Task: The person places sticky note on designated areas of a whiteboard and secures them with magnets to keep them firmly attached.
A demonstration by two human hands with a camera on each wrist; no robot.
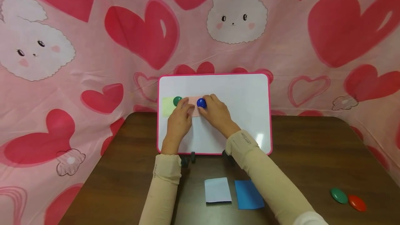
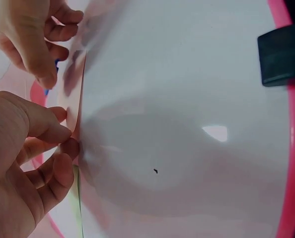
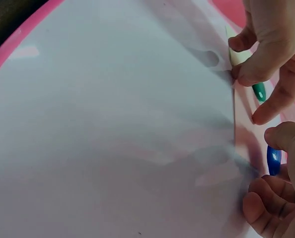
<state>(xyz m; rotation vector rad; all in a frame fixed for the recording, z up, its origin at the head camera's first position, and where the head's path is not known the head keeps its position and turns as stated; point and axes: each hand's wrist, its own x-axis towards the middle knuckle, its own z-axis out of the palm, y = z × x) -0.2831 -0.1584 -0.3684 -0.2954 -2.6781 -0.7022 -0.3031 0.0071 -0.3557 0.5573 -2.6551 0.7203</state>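
Observation:
A whiteboard (image 1: 247, 121) with a pink rim stands upright on the table. On it, a green round magnet (image 1: 177, 100) sits over a light-green paper square (image 1: 167, 107) and beside a pink paper square (image 1: 195, 113). The left hand (image 1: 179, 119) rests its fingertips on the pink paper, near its left part; in the left wrist view the left hand (image 2: 23, 158) is at the paper's lower edge. Between its thumb and forefinger the right hand (image 1: 217, 112) holds a blue round magnet (image 1: 201, 103) at the pink paper's right part.
A white paper square (image 1: 217, 190) and a blue paper square (image 1: 248, 194) lie on the dark wooden table (image 1: 312, 148) before the board. Farther right lie a green magnet (image 1: 339, 196) and a red magnet (image 1: 357, 203). Behind hangs a pink patterned cloth (image 1: 193, 44).

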